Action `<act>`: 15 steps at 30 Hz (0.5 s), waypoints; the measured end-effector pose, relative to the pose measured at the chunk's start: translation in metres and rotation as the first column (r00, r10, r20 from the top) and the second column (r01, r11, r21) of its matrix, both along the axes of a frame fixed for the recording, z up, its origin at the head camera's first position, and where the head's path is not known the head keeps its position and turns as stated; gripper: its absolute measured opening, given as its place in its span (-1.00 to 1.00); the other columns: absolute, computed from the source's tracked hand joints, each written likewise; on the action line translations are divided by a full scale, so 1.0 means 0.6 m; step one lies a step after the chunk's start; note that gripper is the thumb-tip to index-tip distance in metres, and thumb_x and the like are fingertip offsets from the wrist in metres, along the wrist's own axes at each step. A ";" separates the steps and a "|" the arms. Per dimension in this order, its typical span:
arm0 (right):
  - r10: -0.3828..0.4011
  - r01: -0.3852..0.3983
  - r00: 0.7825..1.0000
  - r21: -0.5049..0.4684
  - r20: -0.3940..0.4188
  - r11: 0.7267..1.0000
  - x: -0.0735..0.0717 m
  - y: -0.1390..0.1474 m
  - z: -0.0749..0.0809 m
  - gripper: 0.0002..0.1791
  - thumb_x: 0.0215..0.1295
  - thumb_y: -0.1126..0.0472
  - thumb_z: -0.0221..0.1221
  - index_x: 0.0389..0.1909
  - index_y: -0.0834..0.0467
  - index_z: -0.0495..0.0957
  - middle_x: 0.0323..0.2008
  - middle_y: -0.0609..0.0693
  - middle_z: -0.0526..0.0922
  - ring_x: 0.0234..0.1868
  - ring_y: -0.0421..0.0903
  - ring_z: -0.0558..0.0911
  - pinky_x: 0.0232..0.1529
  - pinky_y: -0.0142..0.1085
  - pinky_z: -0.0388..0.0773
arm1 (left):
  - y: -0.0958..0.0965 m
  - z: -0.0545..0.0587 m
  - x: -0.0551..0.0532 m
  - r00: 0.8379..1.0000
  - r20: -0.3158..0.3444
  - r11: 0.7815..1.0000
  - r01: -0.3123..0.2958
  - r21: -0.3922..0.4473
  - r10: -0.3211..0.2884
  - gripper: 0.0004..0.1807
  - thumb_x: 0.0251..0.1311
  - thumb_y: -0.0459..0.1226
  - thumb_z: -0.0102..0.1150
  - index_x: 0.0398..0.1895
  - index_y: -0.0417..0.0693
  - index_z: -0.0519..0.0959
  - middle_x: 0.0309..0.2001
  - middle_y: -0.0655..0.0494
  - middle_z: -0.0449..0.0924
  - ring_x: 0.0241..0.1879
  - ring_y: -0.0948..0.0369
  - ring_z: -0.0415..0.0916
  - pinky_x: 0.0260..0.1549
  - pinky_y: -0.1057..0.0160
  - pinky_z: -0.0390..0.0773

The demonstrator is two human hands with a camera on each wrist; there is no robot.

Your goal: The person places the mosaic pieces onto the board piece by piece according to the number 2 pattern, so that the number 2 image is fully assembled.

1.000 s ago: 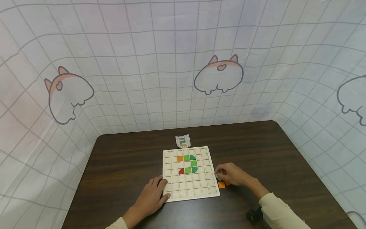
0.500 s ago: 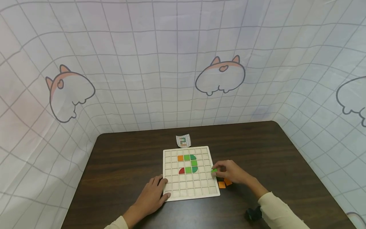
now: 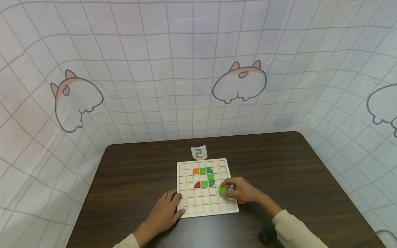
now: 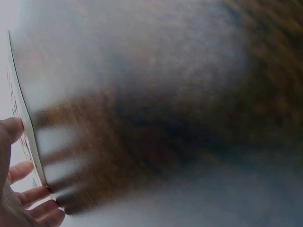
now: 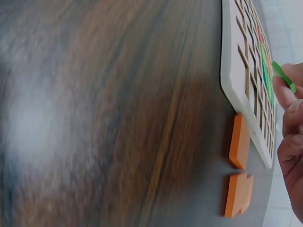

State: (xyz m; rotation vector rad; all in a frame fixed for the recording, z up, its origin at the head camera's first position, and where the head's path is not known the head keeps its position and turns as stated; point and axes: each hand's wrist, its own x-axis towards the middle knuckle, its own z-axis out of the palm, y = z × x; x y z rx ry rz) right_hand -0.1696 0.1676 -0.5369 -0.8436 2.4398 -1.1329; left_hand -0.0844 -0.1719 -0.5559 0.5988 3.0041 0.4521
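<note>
A white grid board [image 3: 198,203] lies on the dark table. Set in its cells are an orange square tile [image 3: 196,171], several green tiles [image 3: 204,184] and a red quarter-round tile [image 3: 197,185]. My right hand [image 3: 243,190] pinches a bright green square tile [image 3: 222,190] between thumb and fingertips, over the board's right part; in the right wrist view this green tile [image 5: 284,77] is seen edge-on. My left hand [image 3: 164,212] rests at the board's left edge, thumb and fingers touching the rim, as the left wrist view also shows.
Orange tiles [image 5: 239,142] lie on the table beside the board's right edge, partly hidden by the right hand in the head view. A small printed card [image 3: 199,152] lies behind the board. Beside the right sleeve is a dark object [image 3: 267,235]. Grid-patterned cloth surrounds the table.
My right hand has picked up the green tile from beside the board and carried it left over the cells. My left hand has stayed at the board's edge.
</note>
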 end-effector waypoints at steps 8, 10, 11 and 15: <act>0.000 0.001 1.000 -0.087 0.012 0.996 0.002 -0.021 -0.006 -0.75 0.27 0.26 0.34 -0.03 0.14 0.65 -0.29 -0.08 0.63 -0.28 -0.28 0.55 -0.25 -0.43 0.56 | 0.001 0.002 0.000 1.000 0.010 1.000 -0.001 0.012 0.001 -0.49 0.34 0.03 0.21 0.21 -0.05 0.44 0.31 -0.26 0.39 0.27 -0.17 0.39 0.13 -0.18 0.47; -0.004 0.004 1.000 -0.101 0.004 0.995 0.001 -0.026 -0.007 -0.74 0.27 0.26 0.34 -0.03 0.13 0.64 -0.29 -0.08 0.63 -0.26 -0.27 0.57 -0.20 -0.41 0.60 | 0.002 0.003 0.000 1.000 0.013 1.000 -0.001 0.012 0.001 -0.49 0.35 0.03 0.21 0.21 -0.05 0.44 0.31 -0.26 0.39 0.27 -0.17 0.39 0.13 -0.18 0.47; -0.006 0.006 1.000 -0.103 0.000 0.995 0.001 -0.029 -0.007 -0.75 0.28 0.26 0.34 -0.03 0.12 0.64 -0.29 -0.08 0.63 -0.25 -0.28 0.58 -0.17 -0.41 0.61 | 0.002 0.003 0.000 1.000 0.015 1.000 -0.001 0.012 0.001 -0.49 0.35 0.03 0.20 0.21 -0.05 0.44 0.31 -0.26 0.39 0.27 -0.17 0.39 0.14 -0.18 0.46; -0.006 0.009 1.000 -0.134 0.022 0.991 0.002 -0.045 -0.007 -0.74 0.27 0.27 0.34 -0.03 0.14 0.63 -0.31 -0.05 0.62 -0.33 -0.27 0.59 -0.24 -0.41 0.60 | 0.003 0.003 -0.001 1.000 0.026 1.000 -0.003 0.007 0.003 -0.48 0.35 0.03 0.20 0.22 -0.06 0.44 0.32 -0.26 0.38 0.28 -0.17 0.38 0.15 -0.18 0.46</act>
